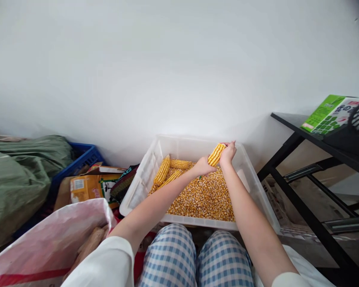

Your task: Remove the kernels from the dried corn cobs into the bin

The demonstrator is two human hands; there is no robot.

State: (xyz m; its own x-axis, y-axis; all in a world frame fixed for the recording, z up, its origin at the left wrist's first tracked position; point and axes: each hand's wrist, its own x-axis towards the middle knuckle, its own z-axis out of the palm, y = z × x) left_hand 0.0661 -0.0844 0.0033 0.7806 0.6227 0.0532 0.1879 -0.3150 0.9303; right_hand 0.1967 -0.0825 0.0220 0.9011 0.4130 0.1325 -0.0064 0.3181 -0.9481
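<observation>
Between my two hands is a yellow corn cob (pixel 217 155), held tilted above a translucent plastic bin (pixel 182 142). My left hand (pixel 206 166) grips its lower end, fingers mostly hidden behind the cob. At the upper end my right hand (pixel 229 153) is closed around it. Loose corn kernels (pixel 200 199) cover the bin's floor below. Several more cobs, among them one upright-leaning corn cob (pixel 162 170), lie on the kernels at the bin's left side. A small green thing shows just beneath my left hand, too small to name.
A black metal-framed table (pixel 287 175) stands close on the right, with a green and white box (pixel 332 114) on top. To the left are a white and red sack (pixel 56 235), a blue crate (pixel 85 153) under green cloth (pixel 26 171), and packages (pixel 89 187). A white wall rises behind.
</observation>
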